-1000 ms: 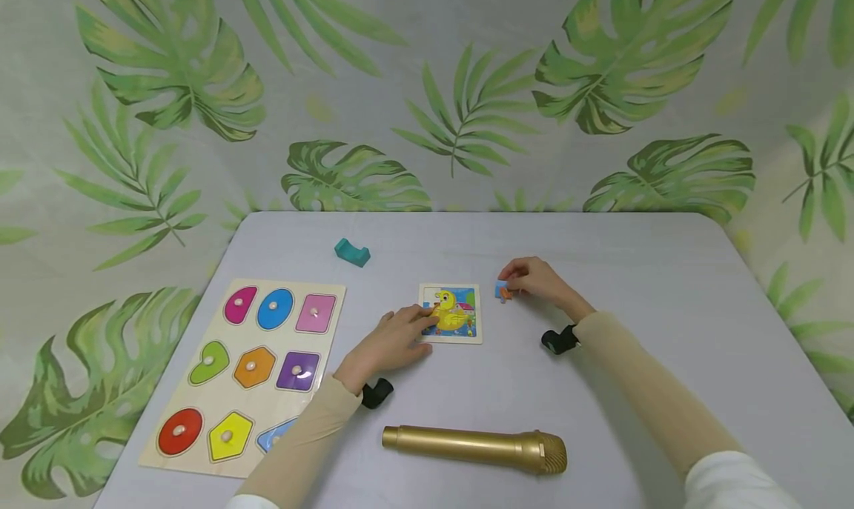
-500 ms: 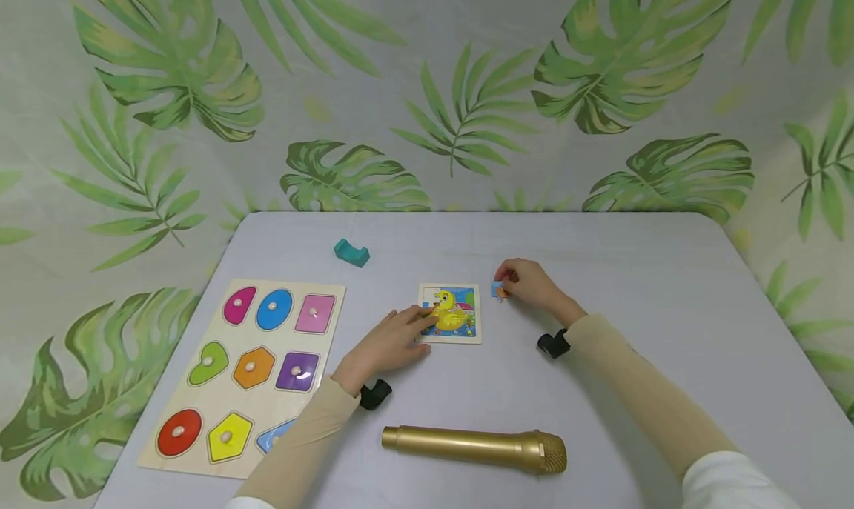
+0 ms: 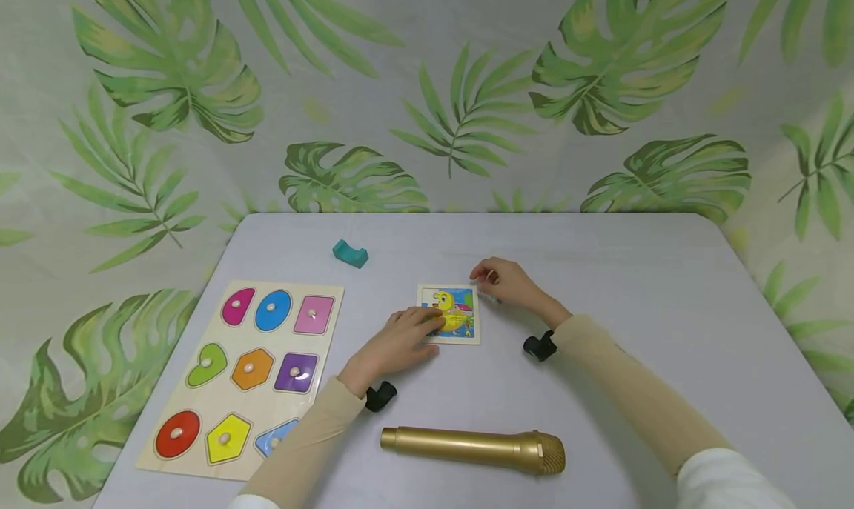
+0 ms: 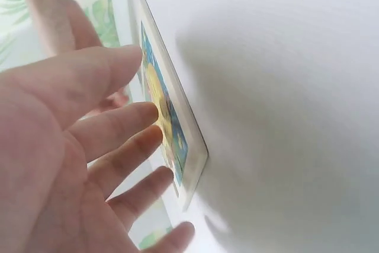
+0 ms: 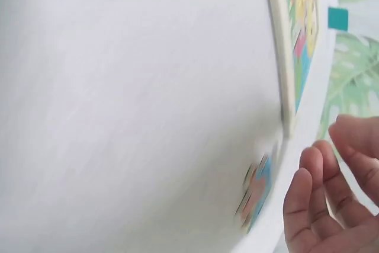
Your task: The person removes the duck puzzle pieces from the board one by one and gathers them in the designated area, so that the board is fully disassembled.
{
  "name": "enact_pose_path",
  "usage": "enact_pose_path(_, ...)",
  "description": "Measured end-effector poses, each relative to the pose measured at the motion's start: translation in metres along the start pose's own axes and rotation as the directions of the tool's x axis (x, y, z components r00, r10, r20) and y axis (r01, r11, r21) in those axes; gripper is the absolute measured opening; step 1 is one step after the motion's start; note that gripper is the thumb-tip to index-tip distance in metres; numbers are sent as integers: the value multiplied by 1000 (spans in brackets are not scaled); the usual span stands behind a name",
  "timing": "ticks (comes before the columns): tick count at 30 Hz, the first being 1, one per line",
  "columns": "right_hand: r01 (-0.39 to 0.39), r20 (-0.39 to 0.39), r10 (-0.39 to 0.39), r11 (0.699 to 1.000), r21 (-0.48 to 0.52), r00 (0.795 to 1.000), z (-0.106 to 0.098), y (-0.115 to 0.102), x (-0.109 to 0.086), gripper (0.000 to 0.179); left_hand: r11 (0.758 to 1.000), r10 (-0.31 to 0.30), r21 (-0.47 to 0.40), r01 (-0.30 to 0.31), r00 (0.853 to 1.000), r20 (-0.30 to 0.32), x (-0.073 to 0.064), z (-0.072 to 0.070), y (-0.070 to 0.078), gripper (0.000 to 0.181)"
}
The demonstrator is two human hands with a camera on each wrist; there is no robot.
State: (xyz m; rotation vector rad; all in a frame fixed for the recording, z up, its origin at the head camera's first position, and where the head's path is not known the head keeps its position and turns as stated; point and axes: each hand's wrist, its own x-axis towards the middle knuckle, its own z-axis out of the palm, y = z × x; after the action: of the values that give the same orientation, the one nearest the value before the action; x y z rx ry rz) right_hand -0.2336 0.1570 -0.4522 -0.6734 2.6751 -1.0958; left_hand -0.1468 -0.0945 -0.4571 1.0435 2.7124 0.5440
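- My left hand [image 3: 394, 344] lies with fingers stretched over the left side of the small square wooden puzzle with a yellow duck picture [image 3: 458, 321], set on the white counter [image 3: 640, 294] between my hands.
- Most of the duck picture is filled in, so I judge this to be nearly done.
- A pale patch [image 3: 430, 299] at its upper left looks like a gap left to fill.
- A flat blue-and-salmon puzzle piece [image 5: 258, 194], blurred, appears to lie loose on the counter beside the puzzle.
- My right hand [image 3: 512, 283] hovers by the puzzle's upper right corner, fingers loosely curled, the grip narrow; I see nothing in it.
- Seating that piece seems left; my hands may hide others.
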Motion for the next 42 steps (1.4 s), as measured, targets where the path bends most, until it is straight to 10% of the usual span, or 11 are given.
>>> enact_pose_path(14, 98, 235, -68, 988, -121, 970, 29, -28, 19, 41, 997, 60, 39, -60, 998, 12, 8, 0, 3, 49)
enact_pose_path(42, 50, 153, -38, 996, -77, 988, 32, -28, 15, 36, 1000, 1, 9, -2, 999, 39, 13, -1, 9, 46)
